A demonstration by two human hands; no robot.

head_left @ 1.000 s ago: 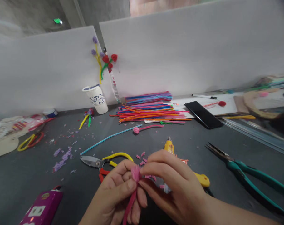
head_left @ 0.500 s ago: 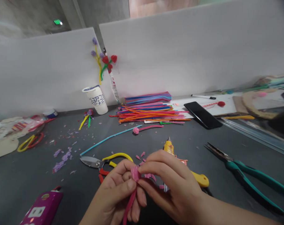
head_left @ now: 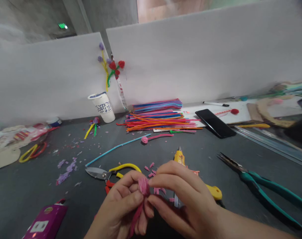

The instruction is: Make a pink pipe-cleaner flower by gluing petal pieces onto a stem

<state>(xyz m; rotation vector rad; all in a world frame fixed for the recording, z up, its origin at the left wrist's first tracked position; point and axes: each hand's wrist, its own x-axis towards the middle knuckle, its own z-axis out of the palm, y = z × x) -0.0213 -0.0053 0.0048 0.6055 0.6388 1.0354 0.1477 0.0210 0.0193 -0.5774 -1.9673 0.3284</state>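
Pinched in my left hand (head_left: 123,205) is a pink fuzzy flower piece (head_left: 143,186), its darker pink stem hanging down between the fingers. My right hand (head_left: 186,196) is beside it, thumb and forefinger a little apart at the flower's right edge; no object shows between them. Behind the hands lie small pink scraps (head_left: 151,174). Scissors with yellow and red handles (head_left: 127,166) rest just beyond my left hand. A yellow glue gun (head_left: 179,156) is partly hidden behind my right hand.
Teal-handled pliers (head_left: 255,186) lie right, a purple device (head_left: 47,220) front left. Farther back are a pink flower (head_left: 144,139), a blue stem (head_left: 116,147), bundled coloured stems (head_left: 153,121), a phone (head_left: 215,122) and a white cup (head_left: 103,108). A white partition (head_left: 190,59) stands behind.
My right thumb and forefinger have parted slightly from the pink flower piece. The piece has turned a little in my left hand, and its stem hangs slightly farther left.
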